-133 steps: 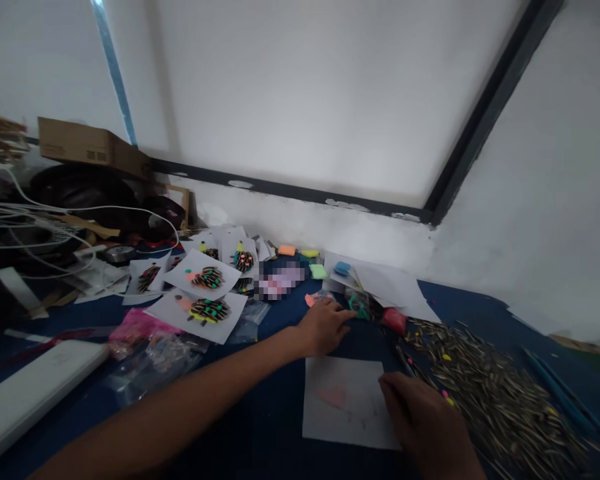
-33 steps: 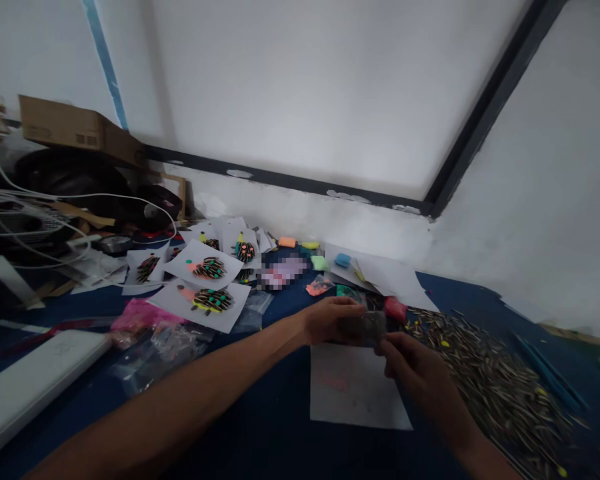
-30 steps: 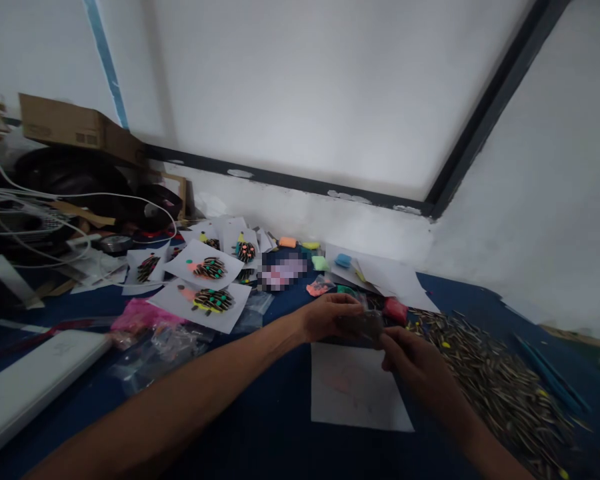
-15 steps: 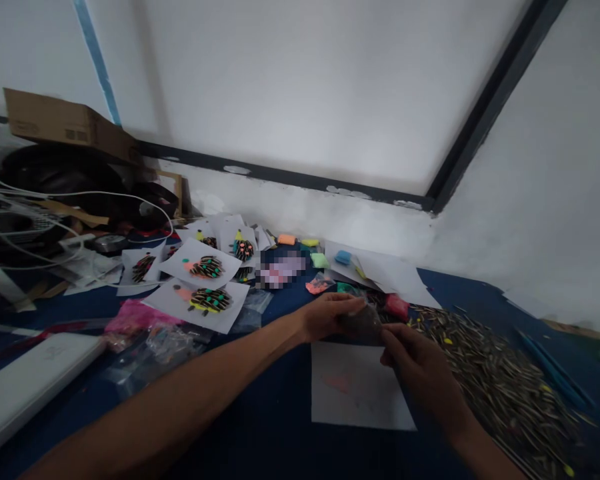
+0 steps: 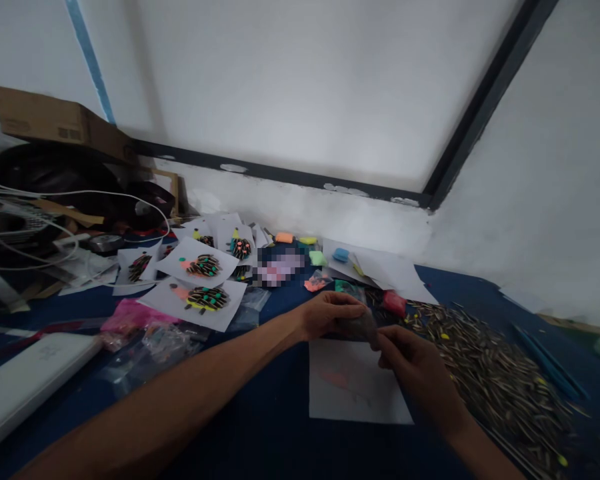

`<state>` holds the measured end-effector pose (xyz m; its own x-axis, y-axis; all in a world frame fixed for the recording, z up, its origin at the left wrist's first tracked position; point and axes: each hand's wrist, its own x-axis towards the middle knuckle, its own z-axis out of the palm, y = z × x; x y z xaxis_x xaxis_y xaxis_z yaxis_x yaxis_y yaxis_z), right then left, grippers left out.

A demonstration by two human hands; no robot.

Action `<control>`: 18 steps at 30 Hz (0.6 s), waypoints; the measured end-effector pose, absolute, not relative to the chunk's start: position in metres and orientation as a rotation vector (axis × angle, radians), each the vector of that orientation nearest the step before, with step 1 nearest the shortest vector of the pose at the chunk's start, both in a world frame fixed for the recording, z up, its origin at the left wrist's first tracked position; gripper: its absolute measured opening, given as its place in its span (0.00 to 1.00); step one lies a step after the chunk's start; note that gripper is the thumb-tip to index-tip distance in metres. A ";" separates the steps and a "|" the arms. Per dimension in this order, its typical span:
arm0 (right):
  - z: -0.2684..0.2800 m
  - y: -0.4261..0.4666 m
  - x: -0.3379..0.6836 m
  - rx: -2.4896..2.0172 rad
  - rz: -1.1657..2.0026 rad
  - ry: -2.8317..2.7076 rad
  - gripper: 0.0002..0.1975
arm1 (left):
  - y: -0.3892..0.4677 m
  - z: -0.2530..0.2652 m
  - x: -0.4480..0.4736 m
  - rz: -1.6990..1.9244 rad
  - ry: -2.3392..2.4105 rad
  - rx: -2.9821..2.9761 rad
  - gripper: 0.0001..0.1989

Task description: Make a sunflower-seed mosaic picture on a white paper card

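Observation:
Both hands hold a small plastic bag (image 5: 361,327) with something dark in it, above the table. My left hand (image 5: 330,315) grips its left side, thumb and fingers pressed together. At its right edge, my right hand (image 5: 413,357) pinches the plastic. A white sheet of paper (image 5: 350,403) lies below the hands, with a faint pink shape on it, partly hidden by my right hand. To the right spreads a heap of striped seeds (image 5: 505,387). Beyond the hands are a red packet (image 5: 395,305) and a bag with orange-pink lumps (image 5: 317,281).
Papers with seed-covered hedgehog figures (image 5: 205,299) overlap at the left, near clear plastic bags (image 5: 165,347) and a white box (image 5: 35,380). Cables, a cardboard box (image 5: 40,117) and coloured clay blocks (image 5: 317,258) stand toward the wall. A blue strip-like object (image 5: 550,363) lies right of the seeds.
The right hand has shifted slightly left, still pinching the bag's edge. More of the pink shape on the paper shows. The camera view has moved slightly.

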<state>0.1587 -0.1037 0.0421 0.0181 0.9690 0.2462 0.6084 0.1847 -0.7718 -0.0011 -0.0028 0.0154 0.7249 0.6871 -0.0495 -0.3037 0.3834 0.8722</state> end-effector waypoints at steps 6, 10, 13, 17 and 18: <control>0.041 -0.108 0.160 -1.505 0.333 -1.707 0.10 | -0.002 0.013 0.000 0.628 0.478 1.005 0.17; 0.042 -0.109 0.163 -1.464 0.259 -1.803 0.09 | -0.004 0.014 0.000 0.616 0.452 1.007 0.16; 0.042 -0.110 0.165 -1.457 0.214 -1.827 0.09 | -0.005 0.014 0.000 0.612 0.423 1.008 0.17; 0.041 -0.110 0.166 -1.442 0.176 -1.871 0.09 | -0.006 0.013 0.001 0.600 0.418 1.003 0.19; 0.041 -0.110 0.165 -1.442 0.171 -1.880 0.09 | -0.006 0.013 0.001 0.595 0.416 1.000 0.19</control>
